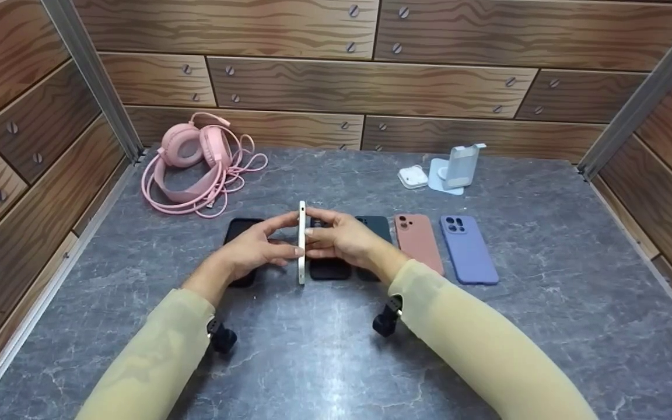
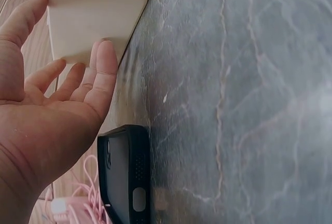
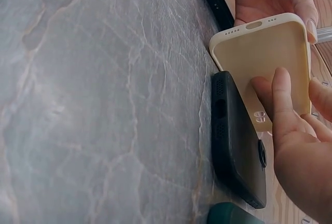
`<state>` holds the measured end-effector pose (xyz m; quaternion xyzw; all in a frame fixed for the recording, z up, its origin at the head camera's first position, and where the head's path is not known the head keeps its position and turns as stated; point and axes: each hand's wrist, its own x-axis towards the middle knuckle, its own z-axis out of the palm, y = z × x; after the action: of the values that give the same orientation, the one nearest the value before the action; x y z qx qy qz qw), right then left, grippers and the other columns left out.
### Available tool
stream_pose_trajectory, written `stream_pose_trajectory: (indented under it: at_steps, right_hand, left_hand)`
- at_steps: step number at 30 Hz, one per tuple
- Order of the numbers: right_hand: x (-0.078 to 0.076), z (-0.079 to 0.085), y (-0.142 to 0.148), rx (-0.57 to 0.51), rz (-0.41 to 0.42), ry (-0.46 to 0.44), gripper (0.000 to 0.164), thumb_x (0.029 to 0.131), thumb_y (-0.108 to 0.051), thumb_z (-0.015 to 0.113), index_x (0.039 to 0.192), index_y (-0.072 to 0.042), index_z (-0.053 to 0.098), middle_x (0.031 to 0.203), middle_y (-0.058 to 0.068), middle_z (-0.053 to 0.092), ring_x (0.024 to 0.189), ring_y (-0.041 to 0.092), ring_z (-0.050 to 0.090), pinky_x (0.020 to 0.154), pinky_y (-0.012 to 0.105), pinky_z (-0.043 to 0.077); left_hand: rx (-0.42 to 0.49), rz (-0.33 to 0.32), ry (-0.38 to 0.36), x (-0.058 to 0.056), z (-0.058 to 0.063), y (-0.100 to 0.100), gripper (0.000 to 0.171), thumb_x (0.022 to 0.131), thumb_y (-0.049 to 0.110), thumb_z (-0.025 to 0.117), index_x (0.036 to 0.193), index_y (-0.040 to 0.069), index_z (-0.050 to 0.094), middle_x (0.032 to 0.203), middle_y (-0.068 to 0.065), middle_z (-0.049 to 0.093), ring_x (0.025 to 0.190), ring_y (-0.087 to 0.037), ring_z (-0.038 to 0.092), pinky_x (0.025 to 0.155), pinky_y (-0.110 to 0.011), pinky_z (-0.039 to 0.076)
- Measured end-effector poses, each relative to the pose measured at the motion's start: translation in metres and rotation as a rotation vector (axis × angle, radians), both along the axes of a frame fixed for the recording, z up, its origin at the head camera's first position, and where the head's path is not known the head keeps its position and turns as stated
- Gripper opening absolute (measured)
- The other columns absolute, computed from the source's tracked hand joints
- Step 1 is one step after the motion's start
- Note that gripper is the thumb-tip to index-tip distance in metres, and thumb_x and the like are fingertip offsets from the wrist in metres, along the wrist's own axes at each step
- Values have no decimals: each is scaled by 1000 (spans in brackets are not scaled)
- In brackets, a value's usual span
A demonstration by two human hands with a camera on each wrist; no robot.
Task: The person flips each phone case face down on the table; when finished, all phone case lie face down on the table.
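A cream phone case [image 1: 302,262] stands on edge between the two hands. My left hand [image 1: 247,252] holds it from the left, its fingers against the smooth outer back [image 2: 98,19] in the left wrist view. From the right, my right hand [image 1: 349,236] grips the case, with fingers reaching into its hollow inside and the thumb by its side edge in the right wrist view. Below the left hand lies a black phone case [image 1: 244,224]. Another black case [image 1: 330,270] and a dark green case [image 1: 377,224] lie partly hidden under the right hand and wrist.
Right of the hands lie a pink phone case [image 1: 420,245] and a periwinkle one [image 1: 469,251]. Pink headphones [image 1: 214,146] with a coiled cable sit at the back left. At the back right are a small white case [image 1: 412,176] and a pale blue stand [image 1: 461,166].
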<state>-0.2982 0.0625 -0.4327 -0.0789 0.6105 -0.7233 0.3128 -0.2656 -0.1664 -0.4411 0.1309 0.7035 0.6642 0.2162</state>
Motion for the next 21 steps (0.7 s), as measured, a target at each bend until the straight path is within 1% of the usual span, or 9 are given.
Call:
stream_pose_trajectory:
  at_steps: [8,11,14,18,21]
  right_hand:
    - [1,0,-1,-7,-24,3,62,105,-4,65,163,-12,44,114,20,72,96,26,75,89,39,61]
    - [1,0,-2,-5,-34,9,62,105,-4,66,162,-10,44,118,24,72,94,25,75,88,39,62]
    - [2,1,-2,-3,-52,6,61,103,-3,67,161,-8,47,123,29,70,92,25,76,85,37,62]
    - [3,1,-4,-1,-80,8,59,102,-1,69,158,-6,50,119,27,72,87,23,76,79,33,63]
    - [4,2,-5,-4,-102,8,59,100,2,69,156,-5,52,110,22,75,84,22,75,75,31,63]
  left_hand:
    - [-13,0,0,2,1,4,89,93,7,82,167,18,35,166,-10,39,111,-25,69,78,-33,58]
    - [-20,5,-3,1,0,5,89,93,8,82,167,19,36,165,-10,41,109,-25,69,77,-34,58]
    - [-26,8,1,1,0,6,89,93,10,83,167,18,35,163,-12,42,106,-24,68,76,-34,58]
    - [-46,8,16,1,-1,6,87,94,12,83,167,15,36,157,-16,50,104,-23,69,76,-33,58]
    - [-66,10,29,1,-1,7,86,94,13,83,166,15,38,155,-14,53,105,-23,69,77,-33,58]
